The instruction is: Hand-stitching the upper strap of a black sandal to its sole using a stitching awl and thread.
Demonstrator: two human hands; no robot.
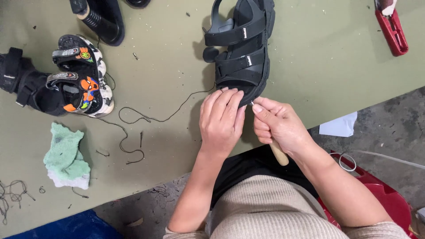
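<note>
- On table (pixel 310 79), olive-green top, near its front edge: black sandal (pixel 243 48) lies lengthwise, heel end toward the person, two straps across the upper.
- Left hand (pixel 220 120): palm down, fingers curled over sandal's near end, pressing it to the table. Closed on the sole edge; fingertips rest on the footbed rim.
- Right hand (pixel 276 124): closed around an awl (pixel 279 152) with pale wooden handle; handle butt sticks out below the palm. Thumb and forefinger pinch near the metal tip, which meets the sandal's sole edge just beside the left fingertips. Tip itself too small to see clearly.
- Thread (pixel 146 118): dark, runs from the sandal's near end leftward across the table in loose loops, then trails toward the cloth.
- Cloth (pixel 65 157): crumpled, mint green and white, left of the thread, well apart from the hands.
- Child's sandal (pixel 84 77): black and white with orange patches, at far left; a black sandal piece (pixel 22 82) touches it on its left.
- Dark boot (pixel 104 20) at top left, cut off by the frame edge.
- Red tool (pixel 392 28) at top right, well apart from the work.
- Loose thread scraps (pixel 13 194) at bottom left of the table.
- Below the table edge: person's lap in beige knit, red stool (pixel 385 194) at the right, white paper (pixel 340 126) on the floor.
</note>
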